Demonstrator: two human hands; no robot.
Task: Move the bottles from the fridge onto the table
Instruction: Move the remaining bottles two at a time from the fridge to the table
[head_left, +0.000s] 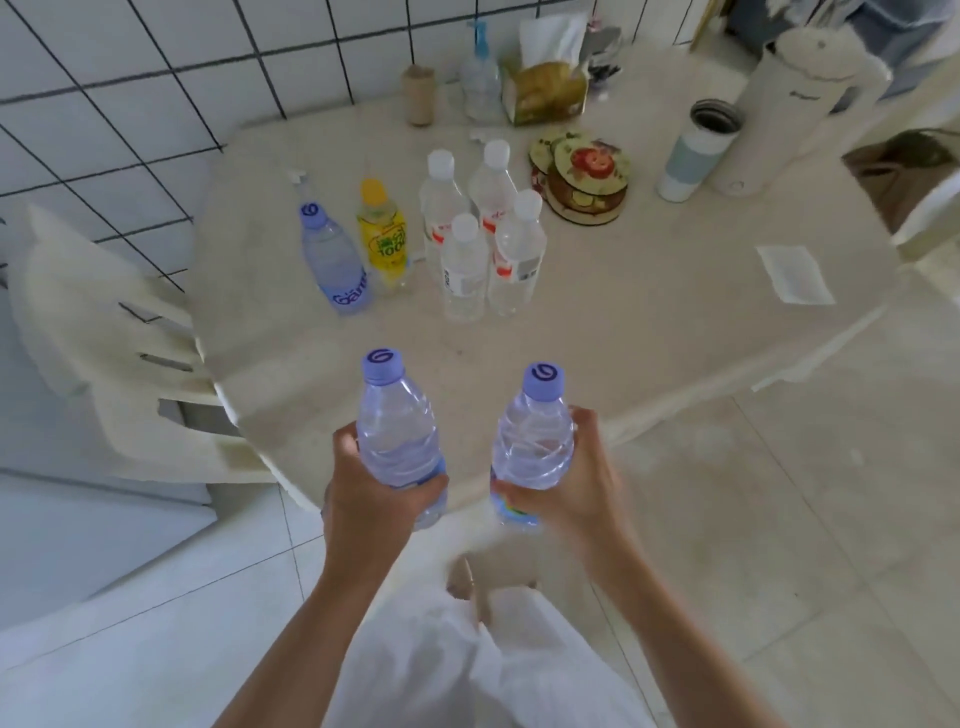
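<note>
My left hand (371, 499) grips a clear water bottle with a purple cap (395, 426) around its lower half. My right hand (569, 480) grips a second purple-capped bottle (535, 441) the same way. Both bottles stand upright in the air above the near edge of the cream table (649, 332). On the table stand another purple-capped bottle (332, 260), a yellow drink bottle (384, 236) and a cluster of several clear white-capped bottles (483, 239). The fridge is out of view.
A white plastic chair (104, 338) sits at the table's left. Farther back are round floral coasters (584, 179), a tissue pack (545, 88), a spray bottle (480, 73), a grey tumbler (696, 150), a white jug (800, 104) and a folded paper (795, 273).
</note>
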